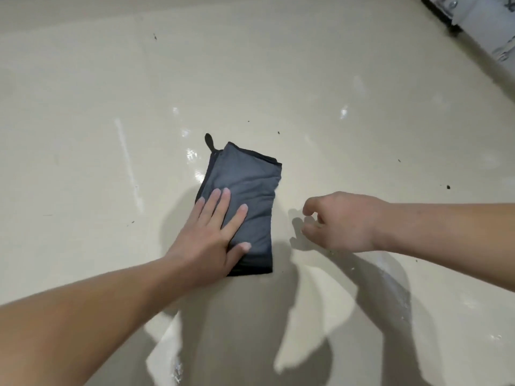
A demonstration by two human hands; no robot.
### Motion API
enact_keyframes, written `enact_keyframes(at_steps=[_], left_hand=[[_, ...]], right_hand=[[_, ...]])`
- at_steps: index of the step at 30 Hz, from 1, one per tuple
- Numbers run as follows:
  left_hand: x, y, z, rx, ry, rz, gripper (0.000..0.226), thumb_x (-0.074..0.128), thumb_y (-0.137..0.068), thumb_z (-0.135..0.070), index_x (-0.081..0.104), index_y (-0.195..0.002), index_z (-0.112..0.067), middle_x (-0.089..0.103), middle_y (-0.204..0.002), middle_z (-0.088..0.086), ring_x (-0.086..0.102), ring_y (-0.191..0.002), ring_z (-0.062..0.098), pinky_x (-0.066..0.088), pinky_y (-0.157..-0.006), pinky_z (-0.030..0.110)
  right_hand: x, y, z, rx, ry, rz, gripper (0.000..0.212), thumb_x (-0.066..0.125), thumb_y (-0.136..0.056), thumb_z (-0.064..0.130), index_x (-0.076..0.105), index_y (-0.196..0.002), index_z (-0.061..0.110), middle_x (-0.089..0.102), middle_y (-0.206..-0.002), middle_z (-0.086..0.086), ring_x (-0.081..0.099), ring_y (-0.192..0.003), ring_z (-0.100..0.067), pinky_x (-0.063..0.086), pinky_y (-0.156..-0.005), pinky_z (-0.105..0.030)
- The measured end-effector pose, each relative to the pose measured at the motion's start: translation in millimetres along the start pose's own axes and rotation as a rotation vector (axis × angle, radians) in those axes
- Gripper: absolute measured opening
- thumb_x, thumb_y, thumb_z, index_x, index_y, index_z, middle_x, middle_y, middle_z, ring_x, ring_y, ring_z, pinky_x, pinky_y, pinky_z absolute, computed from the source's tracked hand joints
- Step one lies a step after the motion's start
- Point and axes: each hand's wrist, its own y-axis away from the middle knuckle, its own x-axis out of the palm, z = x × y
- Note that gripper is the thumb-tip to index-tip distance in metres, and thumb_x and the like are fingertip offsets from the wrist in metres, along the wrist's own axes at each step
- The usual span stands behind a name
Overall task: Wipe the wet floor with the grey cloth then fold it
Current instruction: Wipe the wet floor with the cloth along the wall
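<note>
The grey cloth [248, 188] lies folded into a narrow rectangle on the glossy cream floor [348, 79], a dark hanging loop sticking out at its far left corner. My left hand [211, 235] presses flat on the cloth's near left part, fingers spread. My right hand [342, 221] hovers just right of the cloth, clear of it, fingers loosely curled and holding nothing.
Wet shiny streaks [192, 157] glint on the floor beside the cloth's far left and near the bottom of the view. Small dark specks [448, 186] dot the floor. A dark-edged object [446, 12] stands at the top right corner.
</note>
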Motion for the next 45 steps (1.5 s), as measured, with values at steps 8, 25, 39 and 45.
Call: enact_keyframes(at_steps=[8, 25, 39, 45], left_hand=[[32.6, 94.5, -27.3, -0.071, 0.147, 0.022, 0.077, 0.017, -0.1, -0.065, -0.011, -0.161, -0.028, -0.031, -0.163, 0.018, -0.041, -0.146, 0.031, -0.017, -0.121, 0.055], [64.9, 232.4, 58.5, -0.78, 0.226, -0.112, 0.077, 0.011, -0.1, -0.067, -0.004, -0.163, -0.026, -0.02, -0.167, 0.02, -0.03, -0.152, 0.031, -0.003, -0.126, 0.053], [66.4, 234.7, -2.7, -0.852, 0.231, -0.105, 0.079, 0.03, -0.099, -0.063, 0.014, -0.163, -0.021, -0.001, -0.17, 0.021, -0.008, -0.154, 0.047, 0.004, -0.122, 0.064], [65.9, 246.6, 74.0, -0.497, 0.146, -0.204, 0.076, 0.044, -0.096, -0.063, 0.025, -0.162, -0.029, 0.013, -0.169, 0.018, 0.003, -0.156, 0.042, 0.011, -0.124, 0.058]], right_hand=[[52.5, -47.0, 98.4, 0.025, -0.193, -0.183, 0.02, 0.043, -0.097, 0.042, 0.055, -0.097, 0.027, 0.066, -0.101, 0.004, 0.062, -0.095, -0.024, 0.053, -0.081, -0.038], [72.7, -67.5, 249.1, -0.422, -0.219, -0.32, 0.017, 0.043, -0.096, 0.034, 0.058, -0.099, 0.027, 0.057, -0.097, 0.008, 0.058, -0.089, -0.017, 0.045, -0.067, -0.033], [83.1, -63.3, 294.3, -0.549, -0.009, -0.331, 0.023, 0.042, -0.099, 0.036, 0.061, -0.104, 0.024, 0.053, -0.099, 0.003, 0.054, -0.096, -0.021, 0.045, -0.07, -0.034], [91.6, -62.1, 295.8, -0.542, -0.142, -0.358, 0.025, 0.047, -0.098, 0.036, 0.06, -0.118, 0.029, 0.054, -0.117, 0.006, 0.05, -0.112, -0.018, 0.045, -0.077, -0.036]])
